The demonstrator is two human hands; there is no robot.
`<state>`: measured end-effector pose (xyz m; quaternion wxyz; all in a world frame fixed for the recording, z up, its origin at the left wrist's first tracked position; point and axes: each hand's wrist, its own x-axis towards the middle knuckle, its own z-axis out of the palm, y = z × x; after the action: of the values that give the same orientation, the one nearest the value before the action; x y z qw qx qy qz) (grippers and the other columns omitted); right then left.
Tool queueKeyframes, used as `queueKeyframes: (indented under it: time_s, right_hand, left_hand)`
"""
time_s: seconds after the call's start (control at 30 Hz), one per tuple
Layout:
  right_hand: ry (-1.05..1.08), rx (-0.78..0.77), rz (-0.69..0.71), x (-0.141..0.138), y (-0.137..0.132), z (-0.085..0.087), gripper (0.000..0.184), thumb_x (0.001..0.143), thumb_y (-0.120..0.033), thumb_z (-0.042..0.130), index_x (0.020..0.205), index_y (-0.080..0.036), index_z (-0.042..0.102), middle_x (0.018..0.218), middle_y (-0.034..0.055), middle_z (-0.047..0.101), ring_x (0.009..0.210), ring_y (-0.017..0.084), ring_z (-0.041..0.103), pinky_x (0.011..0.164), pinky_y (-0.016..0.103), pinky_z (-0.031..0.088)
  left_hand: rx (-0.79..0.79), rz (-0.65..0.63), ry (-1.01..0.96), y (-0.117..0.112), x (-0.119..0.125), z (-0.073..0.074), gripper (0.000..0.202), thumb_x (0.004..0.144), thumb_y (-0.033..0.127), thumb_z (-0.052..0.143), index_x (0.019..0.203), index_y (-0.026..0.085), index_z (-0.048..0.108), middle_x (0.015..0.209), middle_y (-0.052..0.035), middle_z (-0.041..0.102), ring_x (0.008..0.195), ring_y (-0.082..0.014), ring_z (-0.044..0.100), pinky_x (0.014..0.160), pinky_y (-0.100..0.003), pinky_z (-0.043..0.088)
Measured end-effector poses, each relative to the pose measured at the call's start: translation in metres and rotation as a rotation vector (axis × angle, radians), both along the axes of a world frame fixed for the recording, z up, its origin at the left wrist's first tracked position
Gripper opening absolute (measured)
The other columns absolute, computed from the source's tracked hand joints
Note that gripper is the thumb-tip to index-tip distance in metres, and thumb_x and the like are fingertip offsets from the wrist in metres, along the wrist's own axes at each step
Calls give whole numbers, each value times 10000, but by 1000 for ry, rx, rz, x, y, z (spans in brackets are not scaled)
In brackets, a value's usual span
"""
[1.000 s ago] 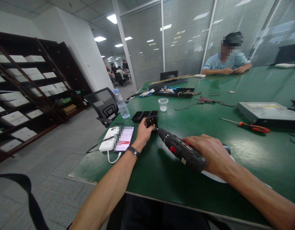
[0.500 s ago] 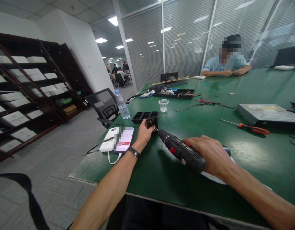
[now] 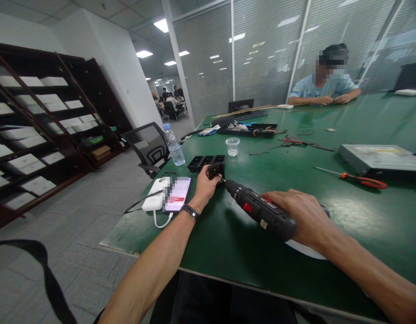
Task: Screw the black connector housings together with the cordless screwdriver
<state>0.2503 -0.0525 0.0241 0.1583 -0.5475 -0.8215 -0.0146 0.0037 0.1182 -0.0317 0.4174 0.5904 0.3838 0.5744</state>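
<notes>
My left hand (image 3: pixel 207 185) is closed on a small black block (image 3: pixel 215 169) and holds it at the table's left part. In my right hand (image 3: pixel 297 211) is a black cordless drill (image 3: pixel 258 210) with red switches, tilted so that its bit points left at the block. The bit's tip reaches the block beside my left thumb; whether it sits in a screw is too small to tell. Just behind the left hand lies a black tray with compartments (image 3: pixel 204 163). Part of a white object (image 3: pixel 307 249) shows under my right hand, mostly hidden.
On the green table (image 3: pixel 208 252) stand a clear plastic cup (image 3: pixel 232 147) and a water bottle (image 3: pixel 174 146). A phone (image 3: pixel 177 194) and white power bank (image 3: pixel 156 195) lie left. An orange-handled screwdriver (image 3: pixel 358 178) and metal case (image 3: pixel 380 158) are right. A person (image 3: pixel 324 85) sits across.
The view has shifted slightly, so most things sit a little further right. The block in my left hand has turned a little; the drill stays at it.
</notes>
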Motion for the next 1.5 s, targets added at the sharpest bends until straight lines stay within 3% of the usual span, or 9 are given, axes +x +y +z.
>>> queueKeyframes:
  time_s: [0.23,0.77,1.5]
  right_hand:
    - [-46,31,18,-1,1,1,312,817,-245,640,1124,-235,688,972,61,755,791,218,624,731,349,380]
    - [-65,7,21,-4,-2,8,257,826,-232,617,1071,-227,692,972,61,762,784,210,612,739,346,359]
    - [-116,-8,5,-6,-2,11,272,810,-212,630,1075,-221,694,985,66,765,808,213,631,751,346,371]
  left_hand:
    - [-3,14,21,1,-1,-1,357,706,139,771,1039,184,650,947,-20,698,908,-177,655,871,-301,529]
    - [-21,9,2,3,-1,-4,351,712,130,782,1040,172,663,1030,-54,717,984,-200,674,979,-363,528]
    - [-37,3,-36,5,1,-5,364,695,152,795,1035,170,666,1003,-42,718,921,-184,673,905,-335,548]
